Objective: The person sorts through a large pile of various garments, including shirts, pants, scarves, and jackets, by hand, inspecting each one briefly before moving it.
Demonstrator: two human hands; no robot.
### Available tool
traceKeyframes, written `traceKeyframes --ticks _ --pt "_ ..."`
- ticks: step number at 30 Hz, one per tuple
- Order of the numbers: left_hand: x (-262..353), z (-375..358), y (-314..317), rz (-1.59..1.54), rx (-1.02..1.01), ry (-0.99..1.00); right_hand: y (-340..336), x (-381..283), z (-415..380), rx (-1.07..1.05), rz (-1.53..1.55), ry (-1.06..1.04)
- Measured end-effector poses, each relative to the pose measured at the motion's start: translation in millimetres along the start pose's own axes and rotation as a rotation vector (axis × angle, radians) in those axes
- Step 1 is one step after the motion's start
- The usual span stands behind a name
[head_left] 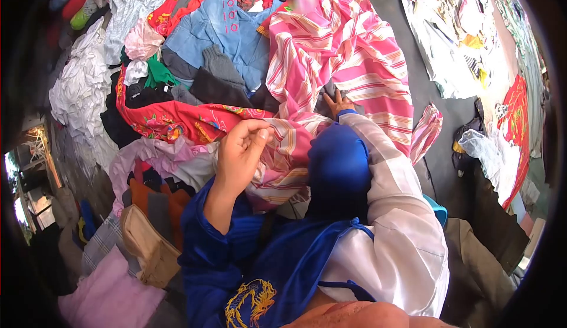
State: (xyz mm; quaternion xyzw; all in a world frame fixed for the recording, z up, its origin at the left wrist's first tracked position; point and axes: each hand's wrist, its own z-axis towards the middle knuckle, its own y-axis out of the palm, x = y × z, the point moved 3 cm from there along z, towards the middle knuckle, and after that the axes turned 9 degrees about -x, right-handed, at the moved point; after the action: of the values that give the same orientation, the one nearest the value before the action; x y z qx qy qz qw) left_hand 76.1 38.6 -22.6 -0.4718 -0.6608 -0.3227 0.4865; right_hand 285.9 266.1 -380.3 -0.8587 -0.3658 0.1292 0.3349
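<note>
A large pink, white and orange striped cloth [378, 62] spreads over the pile in front of me, its near part bunched up. At the left edge of that bunch is my left hand [241, 150], fingers curled and thumb pressed toward the index finger, closed on the striped cloth. Farther forward, my right hand [338, 101] lies on the striped cloth beside a small dark patch, fingers spread. Left of the stripes runs a red floral cloth [177, 120]. Between my arms rises a rounded shiny blue shape [339, 153], blurred, hiding part of the striped cloth.
Beyond lie a blue denim garment [207, 35], grey knit pieces [223, 65] and heaped white cloth [82, 88]. More white cloth [449, 56] and a red patterned cloth [515, 139] lie at right on the dark surface [407, 26]. Pink fabric [112, 289] is close at lower left.
</note>
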Motion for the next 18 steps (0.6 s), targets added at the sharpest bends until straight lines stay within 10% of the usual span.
traceKeyframes --ticks 9,18 --pt "-4 14 -7 0.108 -0.048 0.006 0 40 3 0.004 0.287 0.094" --pt "15 13 7 0.075 -0.007 0.183 -113 191 -157 0.982 0.695 0.072"
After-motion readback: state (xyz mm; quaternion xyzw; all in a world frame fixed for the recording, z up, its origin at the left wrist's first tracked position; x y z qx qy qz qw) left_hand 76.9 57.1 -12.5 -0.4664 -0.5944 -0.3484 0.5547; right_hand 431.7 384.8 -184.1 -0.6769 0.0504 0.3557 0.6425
